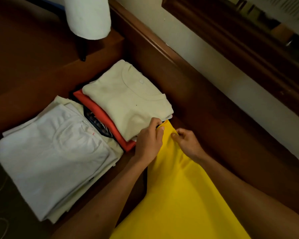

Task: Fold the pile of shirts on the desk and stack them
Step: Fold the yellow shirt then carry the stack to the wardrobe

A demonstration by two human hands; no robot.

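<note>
Yellow shirt [176,195] pinched by both hands, no legible labels

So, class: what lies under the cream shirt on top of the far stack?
Under the cream shirt an orange-red shirt shows along its left edge, with a dark patterned garment below that. Anything lower is covered.

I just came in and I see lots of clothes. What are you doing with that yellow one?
A person is folding shirts on a wooden desk. Both hands hold the far edge of a yellow shirt: the left hand and the right hand each pinch the cloth. It is not folded yet. Two stacks of folded shirts already sit on the desk: one topped by a cream shirt with an orange-red shirt under it, and one topped by a white shirt.
</note>
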